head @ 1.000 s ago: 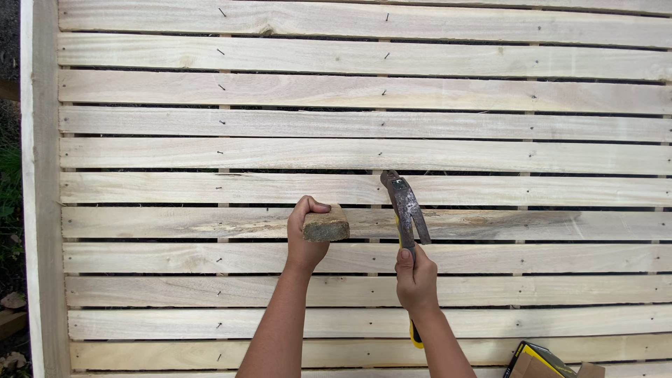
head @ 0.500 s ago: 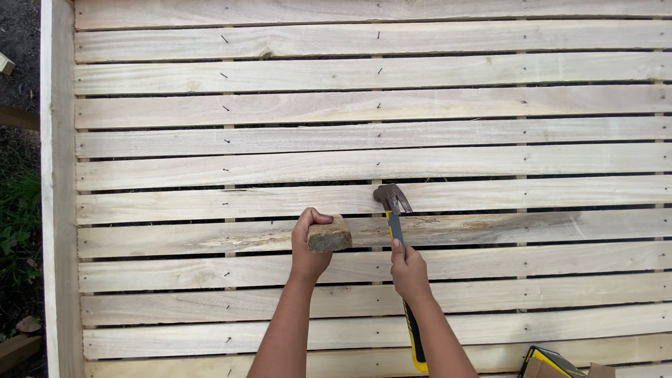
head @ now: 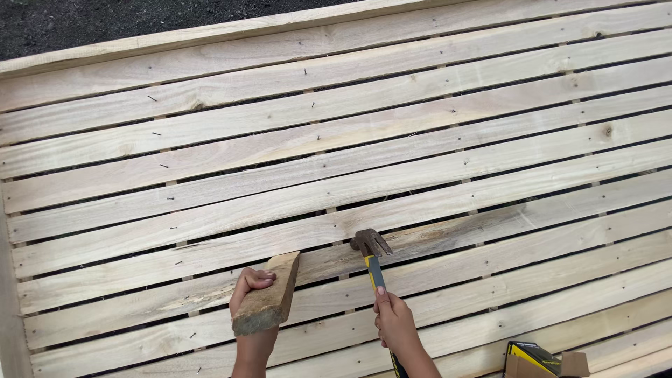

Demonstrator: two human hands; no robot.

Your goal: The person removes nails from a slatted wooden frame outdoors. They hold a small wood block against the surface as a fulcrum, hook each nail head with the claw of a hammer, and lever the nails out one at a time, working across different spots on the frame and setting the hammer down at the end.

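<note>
Pale wood slat panel (head: 434, 140), nails dotted along slats. Left hand (head: 253, 315) wrapped round short wood block (head: 267, 302), block laid across near slats, left of centre. Right hand (head: 395, 323) closed round claw hammer (head: 371, 259) handle, head down on a slat just right of block. Yellow-black box (head: 533, 358) at near right edge.

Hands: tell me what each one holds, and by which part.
Left hand grips a wood block by its side. Right hand holds a hammer midway down its handle.
</note>
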